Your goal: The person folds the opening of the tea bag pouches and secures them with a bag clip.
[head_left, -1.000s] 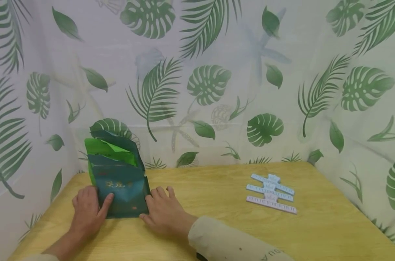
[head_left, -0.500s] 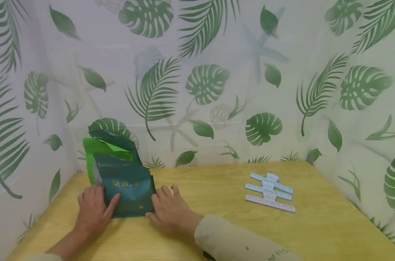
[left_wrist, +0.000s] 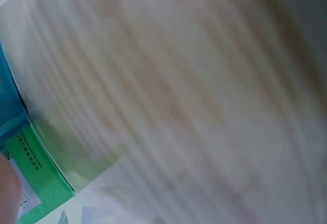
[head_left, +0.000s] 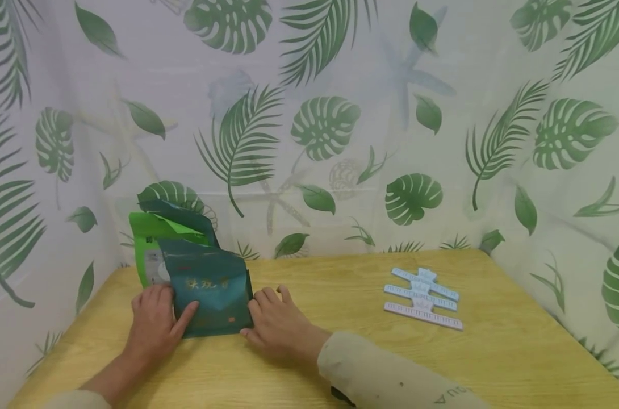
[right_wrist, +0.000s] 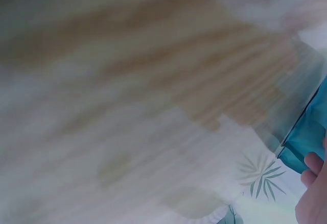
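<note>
The left hand [head_left: 156, 321] and the right hand [head_left: 279, 324] flank the dark teal pouch [head_left: 212, 295], fingers nearly straight; the left thumb lies across its front, and the right fingertips touch its right edge. Neither hand clasps it. The step in hand appears to be positioning the pouch; the next move likely calls for even pressure from both sides. The pouch stands on the wooden table [head_left: 340, 352], just before a bright green pouch [head_left: 148, 250]. Three sealing clips [head_left: 423, 298] lie well right of it.

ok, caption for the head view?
Both hands flank a dark teal pouch on a wooden table.
</note>
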Motion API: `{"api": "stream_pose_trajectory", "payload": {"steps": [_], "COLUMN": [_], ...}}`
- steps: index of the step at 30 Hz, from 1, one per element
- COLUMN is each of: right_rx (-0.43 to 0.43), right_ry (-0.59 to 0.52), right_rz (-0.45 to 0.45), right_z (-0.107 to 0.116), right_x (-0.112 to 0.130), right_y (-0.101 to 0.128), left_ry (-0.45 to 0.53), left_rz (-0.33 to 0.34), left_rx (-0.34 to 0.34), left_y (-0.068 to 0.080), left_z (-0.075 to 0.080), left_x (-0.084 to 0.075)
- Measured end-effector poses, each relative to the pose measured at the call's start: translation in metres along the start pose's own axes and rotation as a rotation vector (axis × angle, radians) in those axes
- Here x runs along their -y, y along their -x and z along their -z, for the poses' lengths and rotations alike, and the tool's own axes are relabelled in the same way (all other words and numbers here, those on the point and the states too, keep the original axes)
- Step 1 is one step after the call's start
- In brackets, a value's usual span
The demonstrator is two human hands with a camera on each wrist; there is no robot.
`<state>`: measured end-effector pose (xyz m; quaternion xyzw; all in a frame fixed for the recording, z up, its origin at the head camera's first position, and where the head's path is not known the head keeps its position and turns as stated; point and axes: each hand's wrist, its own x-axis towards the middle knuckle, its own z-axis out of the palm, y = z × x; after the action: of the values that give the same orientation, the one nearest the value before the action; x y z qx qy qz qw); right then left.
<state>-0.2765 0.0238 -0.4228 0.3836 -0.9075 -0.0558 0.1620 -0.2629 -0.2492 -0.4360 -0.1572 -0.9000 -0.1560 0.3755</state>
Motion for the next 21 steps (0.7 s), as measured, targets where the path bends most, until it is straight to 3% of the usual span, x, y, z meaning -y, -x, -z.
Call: {"api": "stream_pose_trajectory", "payload": {"steps": [7, 10, 14, 21], "right_rx": [-0.025, -0.013, 0.009, 0.030], "right_ry": [-0.023, -0.045, -0.055, -0.039], "right_rz": [0.023, 0.022, -0.005, -0.010], "right_z": [-0.004, -0.005, -0.006, -0.003], "right_x": [-0.005, -0.008, -0.015, -0.025], "right_y": [0.005, 0.007, 0.011, 0.016], "left_ry": [0.001, -0.051, -0.135, -0.195], "left_rz": [0.022, 0.034, 0.001, -0.018], "left_rx": [-0.012, -0.025, -0.034, -0.012], "left_y": [0.000, 0.001, -0.001, -0.005], "left_z": [-0.007, -0.012, -0.016, -0.021], "left_x": [-0.007, -0.013, -0.021, -0.032]}}
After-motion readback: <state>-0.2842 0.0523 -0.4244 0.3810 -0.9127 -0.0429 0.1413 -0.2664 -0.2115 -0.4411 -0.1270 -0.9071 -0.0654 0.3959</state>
